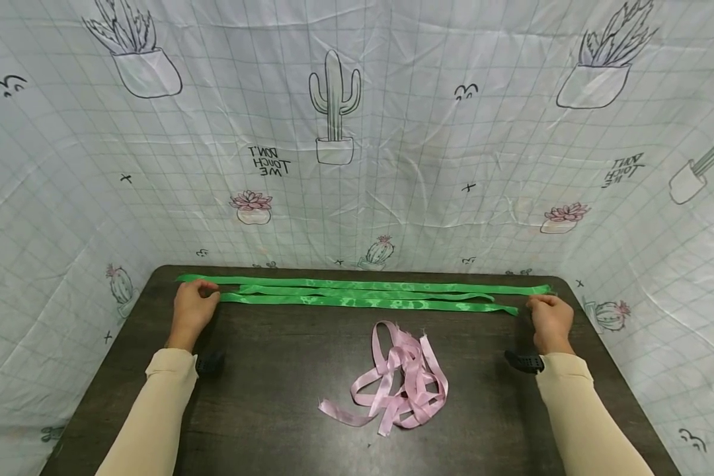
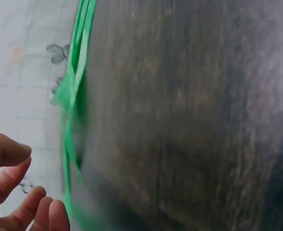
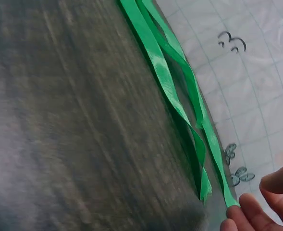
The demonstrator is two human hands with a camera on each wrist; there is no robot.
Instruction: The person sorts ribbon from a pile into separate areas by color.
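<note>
Several green ribbons [image 1: 357, 303] lie stretched side by side along the table's far edge. My left hand [image 1: 195, 311] is at their left end; in the left wrist view its fingers [image 2: 23, 209] are loosely bent, with no ribbon between thumb and fingertips. At the other end is my right hand [image 1: 551, 322]. The right wrist view shows its thumb [image 3: 278, 179] apart from the bent fingers, whose tips are by the end of one green ribbon [image 3: 218, 159]; whether they touch it I cannot tell. A loose heap of pink ribbon [image 1: 413, 383] lies nearer me.
The dark wooden table [image 1: 274, 396] has rounded far corners. A white grid-patterned cloth [image 1: 357, 198] with cactus drawings hangs behind it and along both sides. Each wrist carries a black strap device, such as the one by the right sleeve [image 1: 523, 361].
</note>
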